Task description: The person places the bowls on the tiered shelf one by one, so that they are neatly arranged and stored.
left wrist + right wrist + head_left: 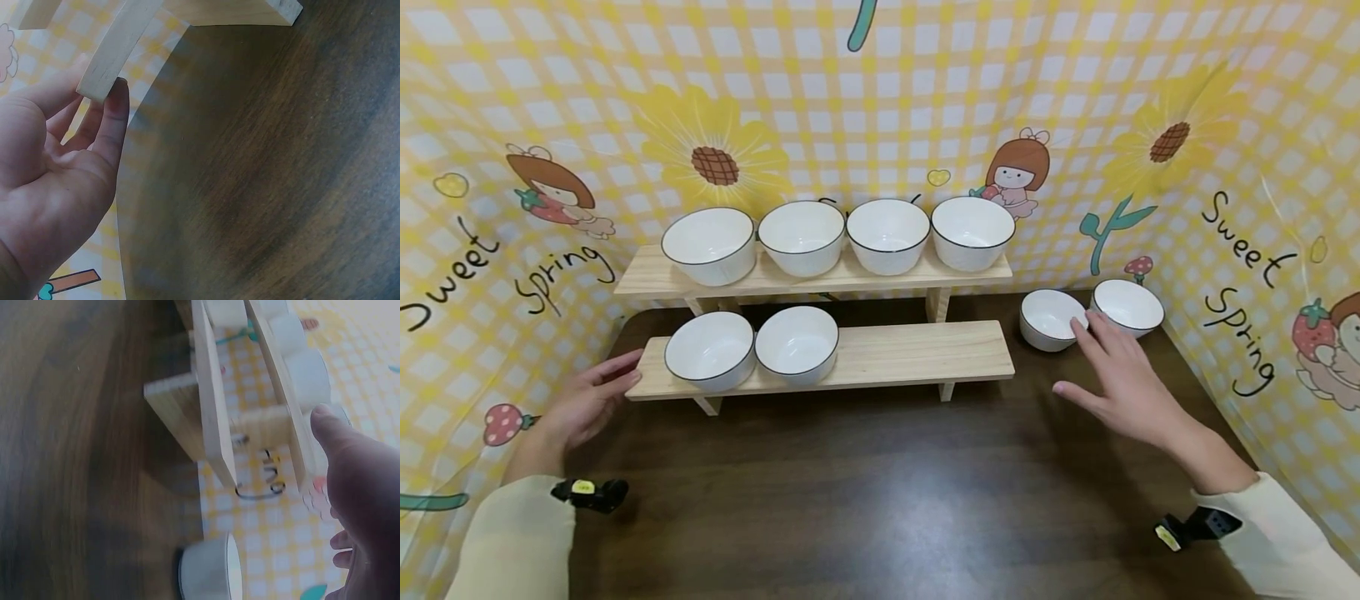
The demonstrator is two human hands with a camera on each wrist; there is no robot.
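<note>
A two-tier wooden shelf [917, 354] carries white bowls with dark rims. My left hand [583, 404] is at the left end of its lower board; the left wrist view shows fingers and thumb pinching the board's end [109, 69]. On the lower board, two bowls stand side by side at the left, one of them a white bowl [797, 342]. To the right of the shelf, my right hand [1123, 379] is held over a small white bowl [1048, 317] and another white bowl [1126, 304], its fingers spread. Whether the fingertips touch either bowl cannot be told.
Several white bowls stand in a row on the upper board [647, 271], including a bowl [973, 233] at its right end. The shelf stands on a dark wooden table [820, 500]. Yellow checked cloth [865, 100] hangs behind and along both sides.
</note>
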